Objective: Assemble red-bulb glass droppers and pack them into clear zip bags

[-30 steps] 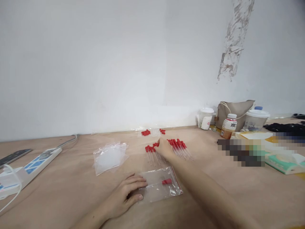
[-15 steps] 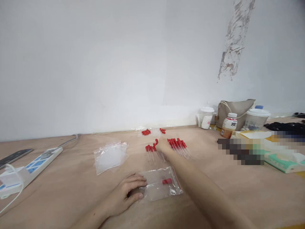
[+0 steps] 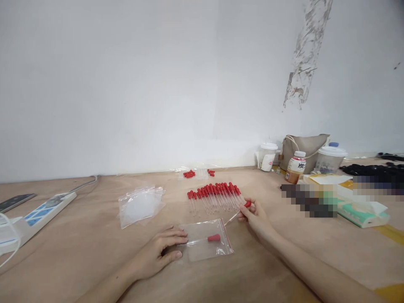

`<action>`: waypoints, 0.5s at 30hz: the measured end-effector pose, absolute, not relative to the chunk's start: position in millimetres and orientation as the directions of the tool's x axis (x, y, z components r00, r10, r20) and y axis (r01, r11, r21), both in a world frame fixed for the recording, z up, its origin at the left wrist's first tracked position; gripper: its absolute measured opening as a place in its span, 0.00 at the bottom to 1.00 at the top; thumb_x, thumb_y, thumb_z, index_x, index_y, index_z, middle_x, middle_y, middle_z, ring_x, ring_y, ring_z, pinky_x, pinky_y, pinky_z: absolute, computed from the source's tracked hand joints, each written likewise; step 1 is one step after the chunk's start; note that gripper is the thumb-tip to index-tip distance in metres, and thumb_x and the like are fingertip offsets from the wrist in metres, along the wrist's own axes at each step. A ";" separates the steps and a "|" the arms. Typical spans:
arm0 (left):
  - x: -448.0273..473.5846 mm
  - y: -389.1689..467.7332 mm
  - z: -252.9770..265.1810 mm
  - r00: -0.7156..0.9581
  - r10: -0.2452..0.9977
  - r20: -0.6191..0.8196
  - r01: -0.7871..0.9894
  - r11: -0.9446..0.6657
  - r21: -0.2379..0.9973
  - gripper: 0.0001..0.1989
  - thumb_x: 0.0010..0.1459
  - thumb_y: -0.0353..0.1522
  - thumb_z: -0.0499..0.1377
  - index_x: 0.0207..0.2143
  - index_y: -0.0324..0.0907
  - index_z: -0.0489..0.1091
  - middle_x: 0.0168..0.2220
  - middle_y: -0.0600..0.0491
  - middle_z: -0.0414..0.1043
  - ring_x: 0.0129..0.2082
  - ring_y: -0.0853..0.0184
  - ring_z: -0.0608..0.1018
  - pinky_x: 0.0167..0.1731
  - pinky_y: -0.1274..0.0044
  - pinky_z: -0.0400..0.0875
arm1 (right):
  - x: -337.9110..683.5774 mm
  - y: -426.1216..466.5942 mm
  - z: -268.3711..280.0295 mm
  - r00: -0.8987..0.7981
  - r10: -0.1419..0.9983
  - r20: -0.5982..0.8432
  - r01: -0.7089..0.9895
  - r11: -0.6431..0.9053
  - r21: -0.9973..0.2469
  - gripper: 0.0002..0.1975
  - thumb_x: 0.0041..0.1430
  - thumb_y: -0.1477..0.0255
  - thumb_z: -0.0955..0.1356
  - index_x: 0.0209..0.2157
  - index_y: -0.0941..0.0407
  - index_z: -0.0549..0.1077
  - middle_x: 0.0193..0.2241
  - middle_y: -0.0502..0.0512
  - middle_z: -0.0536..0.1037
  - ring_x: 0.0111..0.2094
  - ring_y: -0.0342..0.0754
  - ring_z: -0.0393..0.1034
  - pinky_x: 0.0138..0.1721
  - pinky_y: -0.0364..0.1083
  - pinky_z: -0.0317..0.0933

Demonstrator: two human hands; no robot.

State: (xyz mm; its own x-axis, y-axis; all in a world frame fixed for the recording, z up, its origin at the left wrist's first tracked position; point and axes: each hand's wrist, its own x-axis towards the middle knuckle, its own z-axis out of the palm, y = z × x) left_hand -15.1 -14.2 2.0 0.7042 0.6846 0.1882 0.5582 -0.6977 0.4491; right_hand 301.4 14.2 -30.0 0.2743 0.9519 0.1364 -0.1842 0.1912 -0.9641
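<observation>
My left hand [image 3: 168,245] lies with its fingers stretched over the left end of a clear zip bag [image 3: 202,252]. Inside that bag rests a dropper [image 3: 213,237] with a red rubber bulb, its glass tube pointing left under my fingers. Off the bag's upper right corner, my right hand [image 3: 255,215] pinches a second dropper [image 3: 248,204] by its red bulb. Its thin tube slants down and left, the tip close to the bag's red-edged opening. Behind the bag, several more droppers [image 3: 217,191] lie side by side in a row, bulbs away from me.
Flat clear bags [image 3: 142,207] are stacked at the left. Loose red bulbs [image 3: 189,174] lie on plastic by the wall. A power strip [image 3: 53,210] and a phone [image 3: 15,203] lie far left. At right stand a lidded cup [image 3: 267,158], a bottle [image 3: 296,167] and a grey bag [image 3: 307,147].
My right hand has come back from the row of droppers toward the right and nearer me, now with a dropper in its fingers. My left hand stays on the bag.
</observation>
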 end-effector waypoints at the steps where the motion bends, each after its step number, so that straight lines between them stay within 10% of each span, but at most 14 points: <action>1: -15.1 -14.3 2.1 0.703 0.686 0.187 0.562 -0.697 0.446 0.16 0.57 0.38 0.52 0.48 0.50 0.65 0.51 0.52 0.64 0.52 0.62 0.64 0.53 0.64 0.53 | 299.7 11.9 -31.4 0.257 0.961 0.101 -0.233 0.163 -0.959 0.22 0.41 0.65 0.69 0.37 0.53 0.57 0.20 0.44 0.67 0.21 0.41 0.66 0.26 0.42 0.63; 6: -14.7 -14.3 1.9 0.706 0.682 0.193 0.555 -0.701 0.448 0.16 0.58 0.38 0.52 0.48 0.50 0.65 0.51 0.52 0.64 0.52 0.62 0.64 0.53 0.64 0.53 | 295.4 2.7 -33.0 0.118 0.993 0.001 -0.300 0.037 -0.953 0.16 0.43 0.65 0.68 0.34 0.55 0.63 0.23 0.49 0.71 0.24 0.43 0.68 0.30 0.45 0.64; 15: -19.8 -16.1 -2.8 0.621 0.775 0.114 0.665 -0.599 0.446 0.24 0.57 0.39 0.52 0.56 0.52 0.52 0.56 0.54 0.56 0.56 0.59 0.57 0.52 0.64 0.55 | 287.6 -9.7 -25.6 -0.156 0.957 0.244 0.299 0.281 -0.912 0.11 0.44 0.68 0.68 0.31 0.59 0.70 0.27 0.53 0.74 0.27 0.43 0.65 0.29 0.42 0.59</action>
